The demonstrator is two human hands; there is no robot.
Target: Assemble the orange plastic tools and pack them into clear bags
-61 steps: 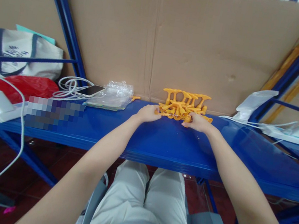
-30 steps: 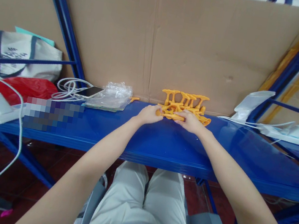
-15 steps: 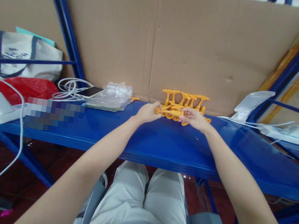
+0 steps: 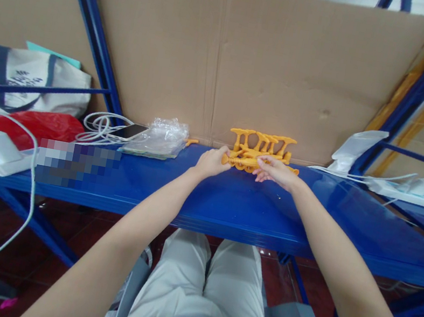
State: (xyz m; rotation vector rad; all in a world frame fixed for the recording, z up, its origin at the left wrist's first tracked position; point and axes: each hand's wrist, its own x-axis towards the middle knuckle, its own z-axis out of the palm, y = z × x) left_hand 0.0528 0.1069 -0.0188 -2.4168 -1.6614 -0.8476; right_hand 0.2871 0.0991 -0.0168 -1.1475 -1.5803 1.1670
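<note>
**Mid-way by the look of it: one yellow turned plastic part (image 4: 243, 161) in hand, more standing and lying behind**

Head view: the yellow turned plastic part lies level, roughly parallel to the tabletop (image 4: 245, 202)'s front edge and nearer its back edge. The left hand (image 4: 213, 161) holds its left end, thumb and fingers drawn in narrowly around it. The right hand (image 4: 277, 173) is at its right end with the lower fingers loosely extended; whether its thumb and forefinger pinch the part or only touch it, I cannot tell.

Just behind the hands, toward the back edge, a row of T-topped yellow pieces (image 4: 264, 136) stands upright in front of the cardboard panel (image 4: 292, 74). Between row and hands more yellow pieces (image 4: 244, 150) lie jumbled and overlapping, too small and crowded to count. Another yellow piece (image 4: 191, 142) sits apart near the back edge, beside a clear plastic bag (image 4: 166, 137).

As for progress, the upright row looks arranged and the jumble does not, so I judge handling to be partly done. Whether the standing pieces are finished, or joined to one another, cannot be made out.
</note>
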